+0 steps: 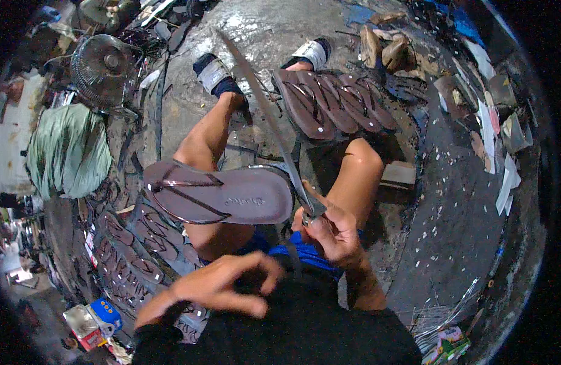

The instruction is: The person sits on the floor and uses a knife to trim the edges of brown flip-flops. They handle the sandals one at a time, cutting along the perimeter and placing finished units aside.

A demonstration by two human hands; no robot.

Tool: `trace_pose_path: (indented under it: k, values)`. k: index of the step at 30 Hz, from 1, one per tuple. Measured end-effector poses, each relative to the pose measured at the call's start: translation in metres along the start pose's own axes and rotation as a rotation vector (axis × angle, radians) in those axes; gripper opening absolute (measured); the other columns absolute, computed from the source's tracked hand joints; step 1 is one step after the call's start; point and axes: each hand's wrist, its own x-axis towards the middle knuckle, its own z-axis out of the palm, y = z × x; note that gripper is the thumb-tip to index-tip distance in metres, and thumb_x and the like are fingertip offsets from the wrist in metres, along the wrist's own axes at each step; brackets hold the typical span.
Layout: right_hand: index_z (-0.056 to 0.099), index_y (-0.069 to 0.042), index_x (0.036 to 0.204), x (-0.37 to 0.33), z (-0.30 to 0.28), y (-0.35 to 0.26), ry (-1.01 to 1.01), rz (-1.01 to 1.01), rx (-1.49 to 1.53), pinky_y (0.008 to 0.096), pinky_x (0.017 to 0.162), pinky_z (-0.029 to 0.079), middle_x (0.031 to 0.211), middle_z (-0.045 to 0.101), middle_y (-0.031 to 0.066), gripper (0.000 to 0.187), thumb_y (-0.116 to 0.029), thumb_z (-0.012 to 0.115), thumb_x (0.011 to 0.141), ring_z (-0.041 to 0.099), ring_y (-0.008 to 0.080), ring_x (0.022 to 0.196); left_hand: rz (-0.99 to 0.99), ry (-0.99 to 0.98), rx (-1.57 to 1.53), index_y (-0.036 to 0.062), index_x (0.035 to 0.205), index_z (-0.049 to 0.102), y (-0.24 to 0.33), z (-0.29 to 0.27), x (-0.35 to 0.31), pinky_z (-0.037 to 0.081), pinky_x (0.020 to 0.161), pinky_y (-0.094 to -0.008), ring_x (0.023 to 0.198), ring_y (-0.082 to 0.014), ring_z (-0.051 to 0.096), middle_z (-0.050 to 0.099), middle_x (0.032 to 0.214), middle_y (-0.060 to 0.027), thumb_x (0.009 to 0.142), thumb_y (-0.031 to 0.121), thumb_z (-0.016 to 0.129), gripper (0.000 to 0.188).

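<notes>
A brown flip-flop (247, 193) with a shiny thong strap lies sole down across my left thigh, its toe end pointing left. My right hand (334, 234) is closed round the near end of a long, narrow, slightly curved knife (265, 106). The blade rises away from me, past the heel of the flip-flop. In front of my belly, my left hand (235, 283) hangs with fingers apart and nothing in them, slightly smeared by motion. It is nearest to the flip-flop but apart from it.
Several brown flip-flops (314, 106) lie in a row beyond my right knee. More finished-looking pairs (125, 258) spread over the floor at left. A fan (106, 70) and a pale green sack (70, 152) stand far left. Shoe lasts (370, 47) sit at the back right.
</notes>
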Motion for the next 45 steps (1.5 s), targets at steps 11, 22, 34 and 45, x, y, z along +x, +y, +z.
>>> trace_pose_path:
  k: [11,22,34,45]
  values:
    - [0.061,0.004,0.110,-0.045,0.023,0.031,0.569,-0.376,-0.832,0.0330,0.067,0.053,0.094,0.067,0.0169,0.029,-0.009,0.068,0.085,0.067,0.0254,0.074,0.466,1.001,-1.263,0.0016,0.139,0.034,0.004,0.000,0.105,0.044,0.099,-0.0388,0.119,-0.0282,0.051,0.045,0.135,-0.0160,0.092,0.038,0.058,0.064]
    - [0.065,0.001,0.109,-0.113,0.034,0.000,0.419,0.035,-0.925,0.0332,0.065,0.053,0.091,0.069,0.0157,0.031,-0.014,0.072,0.083,0.066,0.0272,0.074,0.316,1.069,-1.092,0.0025,0.113,0.060,-0.059,0.027,0.095,0.053,0.079,-0.0320,0.087,-0.0176,0.064,0.067,0.100,-0.0083,0.098,0.033,0.052,0.035]
    - [0.065,-0.002,0.108,-0.079,0.043,-0.012,0.326,0.190,-0.844,0.0339,0.065,0.054,0.089,0.069,0.0131,0.030,-0.015,0.073,0.082,0.068,0.0259,0.073,0.231,1.093,-0.986,0.0032,0.121,0.053,-0.127,0.035,0.071,0.054,0.082,-0.0365,0.092,-0.0232,0.064,0.065,0.105,-0.0122,0.100,0.032,0.046,0.036]
    - [0.062,-0.006,0.116,-0.046,0.048,0.004,0.204,0.185,-0.741,0.0369,0.064,0.052,0.085,0.065,0.0133,0.034,-0.009,0.066,0.082,0.064,0.0298,0.071,0.241,1.296,-0.711,-0.0027,0.102,0.061,-0.135,0.045,0.065,0.053,0.079,-0.0347,0.085,-0.0202,0.065,0.066,0.095,-0.0113,0.094,0.020,0.057,0.024]
